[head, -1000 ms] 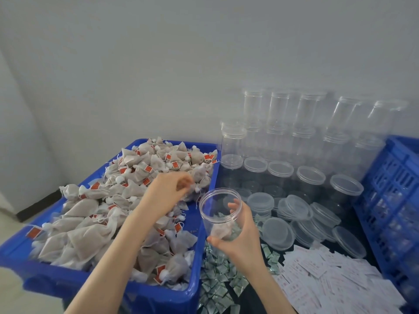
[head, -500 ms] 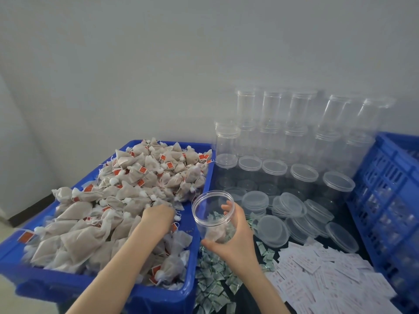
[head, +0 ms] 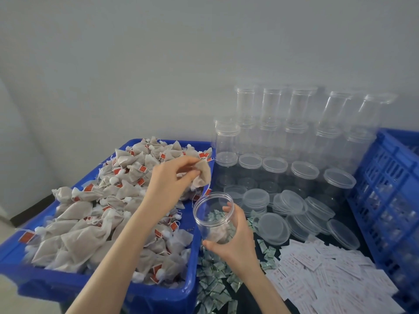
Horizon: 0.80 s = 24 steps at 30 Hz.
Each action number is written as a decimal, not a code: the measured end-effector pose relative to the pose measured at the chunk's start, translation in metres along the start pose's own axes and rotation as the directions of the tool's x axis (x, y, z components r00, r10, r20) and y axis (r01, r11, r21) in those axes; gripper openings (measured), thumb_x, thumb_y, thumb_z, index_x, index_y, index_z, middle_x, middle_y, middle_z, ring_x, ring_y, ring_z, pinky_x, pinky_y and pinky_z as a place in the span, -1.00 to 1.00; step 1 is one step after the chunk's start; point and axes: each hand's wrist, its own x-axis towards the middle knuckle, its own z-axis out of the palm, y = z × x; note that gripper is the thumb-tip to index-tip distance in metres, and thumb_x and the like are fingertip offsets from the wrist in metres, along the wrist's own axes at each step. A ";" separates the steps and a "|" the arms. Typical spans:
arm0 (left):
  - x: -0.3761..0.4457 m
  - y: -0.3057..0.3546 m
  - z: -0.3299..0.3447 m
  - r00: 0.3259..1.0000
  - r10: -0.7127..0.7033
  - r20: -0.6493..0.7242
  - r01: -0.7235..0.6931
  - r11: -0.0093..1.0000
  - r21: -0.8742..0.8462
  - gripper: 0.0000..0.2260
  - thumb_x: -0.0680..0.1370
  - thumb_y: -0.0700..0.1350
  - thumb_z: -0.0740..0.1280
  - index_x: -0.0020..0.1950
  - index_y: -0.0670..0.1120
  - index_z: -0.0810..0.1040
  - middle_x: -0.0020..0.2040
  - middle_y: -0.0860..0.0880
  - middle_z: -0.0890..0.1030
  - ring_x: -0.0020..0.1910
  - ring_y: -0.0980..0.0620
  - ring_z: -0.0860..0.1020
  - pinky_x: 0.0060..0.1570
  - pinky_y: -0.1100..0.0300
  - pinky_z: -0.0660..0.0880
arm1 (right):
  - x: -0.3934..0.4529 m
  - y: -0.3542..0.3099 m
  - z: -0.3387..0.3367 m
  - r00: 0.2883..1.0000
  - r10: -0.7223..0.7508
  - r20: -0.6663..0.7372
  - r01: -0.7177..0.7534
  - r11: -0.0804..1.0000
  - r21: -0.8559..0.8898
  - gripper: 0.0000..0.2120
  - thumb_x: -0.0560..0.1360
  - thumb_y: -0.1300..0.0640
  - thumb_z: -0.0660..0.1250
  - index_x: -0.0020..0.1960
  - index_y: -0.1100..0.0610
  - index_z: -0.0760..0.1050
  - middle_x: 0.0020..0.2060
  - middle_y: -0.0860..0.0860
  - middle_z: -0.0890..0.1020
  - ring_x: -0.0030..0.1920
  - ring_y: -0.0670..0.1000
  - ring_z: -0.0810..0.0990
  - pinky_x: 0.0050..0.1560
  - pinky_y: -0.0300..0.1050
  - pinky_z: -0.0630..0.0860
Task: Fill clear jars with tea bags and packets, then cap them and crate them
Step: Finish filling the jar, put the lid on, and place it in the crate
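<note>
Holding: our right hand (head: pixel 235 243) wraps the open jar (head: pixel 214 217) from below and behind, thumb on the near wall, fingertips over the far rim; we tilt its mouth up and left so it faces the bin.
Packets: the green ones (head: pixel 215 282) lie loose on the dark table under the jar, the white slips (head: pixel 328 275) just to their right, both within the holding hand's reach for the later fill.
Jar contents: a bag or two seems to sit at the bottom (the clear wall makes it hard to tell them from the packets behind).
Bin: the blue bin (head: pixel 145 298) of tea bags sits at our left, touching the table edge, so the carry is short.
Picking: our left hand (head: pixel 169 184) is raised over the bin's far right corner, thumb and fingers pinching one bag (head: pixel 203 175) above and just left of the jar's mouth.
Lids: they (head: pixel 273 227) lie flat in overlapping stacks beyond the jar, ready for capping.
Spare jars: they (head: pixel 272 123) stand stacked against the wall, farthest off.
Crate: it (head: pixel 385 189) waits at the far right; we judge filling has barely begun.
</note>
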 end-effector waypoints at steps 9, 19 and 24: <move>-0.009 0.016 0.017 0.981 0.121 0.154 -0.111 0.991 -0.074 -0.65 0.53 -0.28 0.34 -0.02 0.23 0.55 -0.08 0.28 0.62 -0.06 0.29 0.58 -0.06 0.44 0.48 | 0.002 0.004 0.000 1.000 0.007 -0.016 -0.006 0.999 0.041 -0.05 0.13 0.06 0.65 0.44 -0.13 0.30 0.26 -0.28 0.52 0.30 -0.28 0.46 0.17 -0.42 0.46; -0.005 0.016 0.025 0.953 0.128 0.273 -0.118 0.992 -0.052 -0.68 0.52 -0.21 0.37 -0.01 0.26 0.53 -0.10 0.29 0.64 -0.05 0.36 0.58 -0.05 0.48 0.47 | 0.001 0.001 -0.005 0.998 -0.030 -0.055 0.035 0.996 0.083 -0.15 0.15 0.17 0.64 0.31 -0.27 0.37 0.16 -0.25 0.60 0.17 -0.20 0.59 0.00 -0.41 0.53; -0.011 0.004 0.049 0.885 0.063 0.460 -0.134 0.983 0.124 -0.78 0.50 -0.16 0.40 -0.15 0.17 0.49 -0.17 0.21 0.63 -0.09 0.27 0.60 0.00 0.20 0.58 | 0.001 0.001 -0.006 0.998 -0.013 -0.057 0.017 0.998 0.063 -0.12 0.12 0.10 0.63 0.29 -0.36 0.33 0.15 -0.26 0.58 0.15 -0.11 0.62 0.04 -0.13 0.63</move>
